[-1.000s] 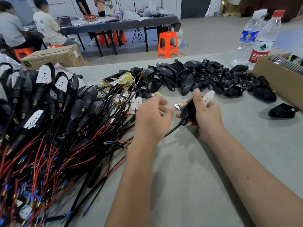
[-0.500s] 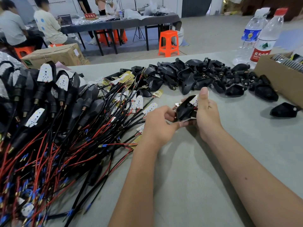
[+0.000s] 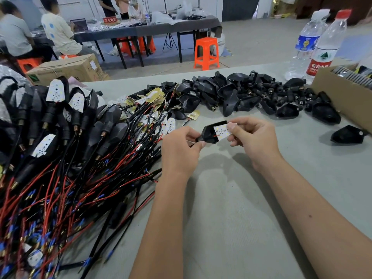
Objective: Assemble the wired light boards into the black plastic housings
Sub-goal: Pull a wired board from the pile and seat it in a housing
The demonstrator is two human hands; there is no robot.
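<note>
Above the grey table (image 3: 231, 208), the left hand (image 3: 179, 152) pinches the narrow end of a black housing (image 3: 208, 132) between thumb and curled fingers. The right hand (image 3: 253, 139) pinches a white light board (image 3: 222, 131) at its outer edge, the board lying partly inside the housing's open face, a red wire (image 3: 216, 136) showing beneath it.

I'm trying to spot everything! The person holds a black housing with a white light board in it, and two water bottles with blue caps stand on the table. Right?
Nearly. The head view shows the left hand and right hand holding the black housing with the white light board, but only one bottle's cap shows clearly, and it is red, not blue.
</note>
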